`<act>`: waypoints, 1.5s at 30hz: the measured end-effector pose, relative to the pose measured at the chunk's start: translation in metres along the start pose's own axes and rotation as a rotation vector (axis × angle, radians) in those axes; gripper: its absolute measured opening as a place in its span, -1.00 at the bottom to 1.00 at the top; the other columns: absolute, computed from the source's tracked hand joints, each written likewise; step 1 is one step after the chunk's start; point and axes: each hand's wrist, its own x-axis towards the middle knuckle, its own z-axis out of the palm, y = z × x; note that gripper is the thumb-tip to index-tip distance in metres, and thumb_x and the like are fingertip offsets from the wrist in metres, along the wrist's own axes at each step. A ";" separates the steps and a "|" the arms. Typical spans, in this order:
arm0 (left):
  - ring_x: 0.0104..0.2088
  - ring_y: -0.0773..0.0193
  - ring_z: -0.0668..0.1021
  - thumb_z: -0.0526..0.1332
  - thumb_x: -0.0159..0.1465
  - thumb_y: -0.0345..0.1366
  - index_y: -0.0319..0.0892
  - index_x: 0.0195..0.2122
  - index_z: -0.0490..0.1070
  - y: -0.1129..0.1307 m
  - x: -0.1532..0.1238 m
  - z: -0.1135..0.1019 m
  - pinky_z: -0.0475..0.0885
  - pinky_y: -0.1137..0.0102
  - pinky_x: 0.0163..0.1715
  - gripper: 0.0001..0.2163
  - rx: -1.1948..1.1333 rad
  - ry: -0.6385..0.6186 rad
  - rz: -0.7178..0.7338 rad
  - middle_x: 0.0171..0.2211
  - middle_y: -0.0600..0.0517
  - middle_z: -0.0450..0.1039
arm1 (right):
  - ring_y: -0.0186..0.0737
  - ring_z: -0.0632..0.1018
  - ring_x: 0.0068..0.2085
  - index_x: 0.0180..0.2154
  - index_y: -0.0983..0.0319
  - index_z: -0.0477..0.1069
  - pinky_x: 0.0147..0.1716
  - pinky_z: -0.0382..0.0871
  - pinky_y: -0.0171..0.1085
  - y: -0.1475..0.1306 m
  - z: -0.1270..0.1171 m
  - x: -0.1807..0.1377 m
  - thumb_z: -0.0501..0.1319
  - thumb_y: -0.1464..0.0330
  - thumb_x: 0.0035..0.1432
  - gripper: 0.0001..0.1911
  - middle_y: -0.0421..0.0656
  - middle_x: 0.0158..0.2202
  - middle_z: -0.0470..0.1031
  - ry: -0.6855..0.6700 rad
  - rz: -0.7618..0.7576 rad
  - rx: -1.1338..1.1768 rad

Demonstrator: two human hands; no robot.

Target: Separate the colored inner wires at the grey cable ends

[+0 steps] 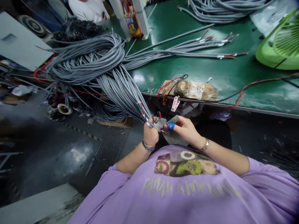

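My left hand (151, 133) is closed around the end of a grey cable, beside a thick bundle of grey cables (126, 90) that hangs over the bench edge. Thin coloured wires (140, 107) stick out of the cable ends near that hand. Worn grey tape or cloth wraps its fingertips. Pinched together, the fingers of my right hand (187, 129) meet thin wires just right of the left hand. Blue tape covers the right thumb, and grey wrapping covers the index finger. Exactly which wires each hand grips is too small to make out.
The green bench (149, 77) carries a coil of grey cable (229, 11), a green fan (280, 43) and a wooden block (193, 90) with wires. A pink clip (175, 104) hangs at its edge. More cable coils lie below. A person in white (87, 9) is behind the bench.
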 end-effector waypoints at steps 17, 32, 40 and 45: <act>-0.59 0.33 0.53 0.43 0.07 -0.05 -0.21 -0.56 0.51 0.014 -0.001 -0.001 0.46 0.43 -0.50 -0.68 0.181 -0.216 -0.034 -0.58 0.00 0.56 | -0.38 0.39 -0.58 -0.43 0.23 0.41 -0.57 0.23 -0.34 -0.006 0.000 0.011 0.49 0.10 -0.17 -0.58 -0.27 -0.59 0.44 0.026 0.057 0.123; -0.57 0.34 0.55 0.39 0.13 -0.04 -0.22 -0.51 0.48 0.005 0.000 0.001 0.41 0.47 -0.55 -0.68 0.086 -0.089 -0.041 -0.57 0.00 0.56 | -0.45 0.26 -0.57 -0.46 0.24 0.45 -0.56 0.17 -0.36 0.004 -0.007 0.012 0.51 0.16 -0.20 -0.63 -0.31 -0.59 0.35 0.149 0.069 0.133; -0.62 0.40 0.49 0.40 0.12 -0.08 -0.22 -0.56 0.47 0.014 0.001 0.005 0.36 0.51 -0.60 -0.68 0.093 -0.100 -0.050 -0.61 0.03 0.52 | -0.45 0.27 -0.56 -0.51 0.25 0.43 -0.54 0.14 -0.36 -0.003 -0.020 0.009 0.47 0.24 -0.17 -0.71 -0.31 -0.60 0.35 0.095 0.089 0.064; -0.65 0.41 0.45 0.39 0.10 -0.10 -0.23 -0.61 0.45 0.028 0.002 0.004 0.32 0.50 -0.62 -0.68 0.094 -0.153 -0.115 -0.66 0.03 0.48 | -0.47 0.24 -0.59 -0.56 0.23 0.35 -0.58 0.18 -0.41 -0.012 -0.039 0.008 0.45 0.32 -0.20 -0.72 -0.36 -0.67 0.24 0.163 0.186 0.251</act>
